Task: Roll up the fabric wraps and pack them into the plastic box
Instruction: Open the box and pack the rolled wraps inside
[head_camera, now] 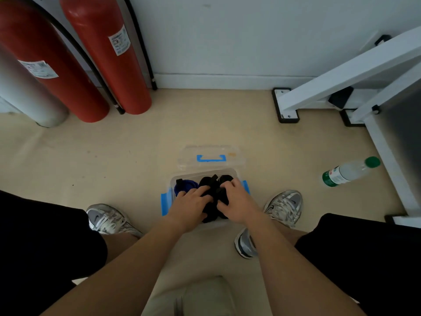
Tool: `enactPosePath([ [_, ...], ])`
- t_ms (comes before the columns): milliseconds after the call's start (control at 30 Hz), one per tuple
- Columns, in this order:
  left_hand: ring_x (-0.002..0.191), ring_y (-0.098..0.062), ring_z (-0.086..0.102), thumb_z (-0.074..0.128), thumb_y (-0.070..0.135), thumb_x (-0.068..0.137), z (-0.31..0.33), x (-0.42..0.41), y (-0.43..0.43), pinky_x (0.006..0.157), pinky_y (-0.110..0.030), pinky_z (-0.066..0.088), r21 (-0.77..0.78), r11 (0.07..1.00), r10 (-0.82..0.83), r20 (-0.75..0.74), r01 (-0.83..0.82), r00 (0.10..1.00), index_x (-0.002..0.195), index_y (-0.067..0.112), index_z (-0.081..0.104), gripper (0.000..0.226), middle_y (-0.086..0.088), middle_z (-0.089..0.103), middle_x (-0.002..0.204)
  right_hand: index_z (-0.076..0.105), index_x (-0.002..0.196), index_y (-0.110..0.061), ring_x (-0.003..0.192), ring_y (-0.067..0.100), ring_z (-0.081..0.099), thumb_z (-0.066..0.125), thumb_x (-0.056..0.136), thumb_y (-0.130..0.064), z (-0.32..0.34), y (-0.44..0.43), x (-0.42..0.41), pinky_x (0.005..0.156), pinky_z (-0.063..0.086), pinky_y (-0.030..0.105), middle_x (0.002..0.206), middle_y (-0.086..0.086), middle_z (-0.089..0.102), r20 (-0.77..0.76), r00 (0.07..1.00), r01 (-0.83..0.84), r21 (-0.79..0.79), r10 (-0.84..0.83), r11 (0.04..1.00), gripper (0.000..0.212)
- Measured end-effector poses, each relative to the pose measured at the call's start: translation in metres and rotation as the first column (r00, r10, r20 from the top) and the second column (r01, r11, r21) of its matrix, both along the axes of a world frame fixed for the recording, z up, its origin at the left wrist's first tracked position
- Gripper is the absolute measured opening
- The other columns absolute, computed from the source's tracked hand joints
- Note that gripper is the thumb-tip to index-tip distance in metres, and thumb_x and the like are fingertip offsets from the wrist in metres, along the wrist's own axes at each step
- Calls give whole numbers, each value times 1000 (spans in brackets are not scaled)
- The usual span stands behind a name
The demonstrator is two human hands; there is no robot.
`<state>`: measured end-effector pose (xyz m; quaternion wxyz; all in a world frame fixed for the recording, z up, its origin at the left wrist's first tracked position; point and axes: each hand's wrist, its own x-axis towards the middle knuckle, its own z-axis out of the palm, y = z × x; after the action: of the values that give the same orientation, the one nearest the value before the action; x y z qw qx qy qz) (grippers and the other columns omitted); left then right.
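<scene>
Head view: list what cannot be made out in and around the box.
- Near half of box: covered by left hand and right hand.
- Count of black wraps: dark, overlapping, partly under the hands.
- Text on bottle label: too small.
- Tops of red cylinders: cut off by the top edge.

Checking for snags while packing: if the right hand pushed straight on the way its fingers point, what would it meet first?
The right hand grips the black wraps in the plastic box; it would push into those first, then probably the far wall.
</scene>
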<state>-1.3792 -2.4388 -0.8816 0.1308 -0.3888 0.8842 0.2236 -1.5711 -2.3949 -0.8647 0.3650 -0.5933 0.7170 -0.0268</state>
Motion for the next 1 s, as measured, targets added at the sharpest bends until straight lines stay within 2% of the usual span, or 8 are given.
enactPosePath([
  [233,149,-23,42,70,34,101,-5,3,2,115,-45,38,-1,998,57,-32,-57,998,152,36,51,55,5,23,174,47,133,-12,102,34,65,64,103,-27,2,-4,3,77,54,41,123,13,60,-179,978,-105,18,106,994,38],
  [367,148,-22,42,70,37,100,-5,4,2,114,-44,36,3,996,86,-27,-86,996,151,37,51,54,4,28,168,49,130,-13,105,34,64,64,102,-30,1,-9,5,76,53,40,117,13,61,-187,970,-148,61,157,987,36],
  [533,142,-22,46,70,37,100,-2,2,1,111,-44,37,-1,996,86,-16,-86,996,151,37,51,54,4,37,159,53,139,-13,118,36,60,57,108,-26,-4,-11,19,88,50,42,132,15,57,-209,971,-90,120,114,989,35],
  [633,142,-23,46,70,37,99,0,3,1,111,-45,37,2,997,81,-18,-81,997,152,35,51,56,4,38,160,56,136,-11,124,37,55,47,111,-38,-2,-18,24,103,48,46,135,19,53,-198,978,-34,173,69,984,38],
  [700,144,-23,45,69,37,100,1,4,2,113,-46,37,0,997,74,-14,-74,997,154,34,49,58,3,37,161,58,133,-10,126,38,52,42,112,-42,-2,-24,24,106,46,46,137,20,53,-213,972,-46,224,95,974,41],
  [800,146,-22,43,69,35,100,2,5,3,116,-46,36,15,998,61,-7,-61,998,156,38,46,61,3,34,164,55,140,-12,134,37,47,44,113,-32,-6,-27,29,112,46,45,145,21,50,-308,938,-74,276,161,958,36],
  [900,151,-22,40,71,34,99,3,8,2,119,-47,33,37,998,55,4,-55,998,158,39,43,66,4,28,169,55,144,-14,137,36,45,50,111,-27,-8,-28,38,112,45,45,147,21,46,-393,910,-26,269,134,963,35],
  [1000,153,-22,38,71,38,99,1,11,3,120,-48,33,24,999,44,20,-45,999,162,39,37,71,3,24,172,58,141,-15,135,36,47,41,115,-38,-8,-29,36,110,46,45,144,20,48,-380,916,-26,272,132,962,39],
])
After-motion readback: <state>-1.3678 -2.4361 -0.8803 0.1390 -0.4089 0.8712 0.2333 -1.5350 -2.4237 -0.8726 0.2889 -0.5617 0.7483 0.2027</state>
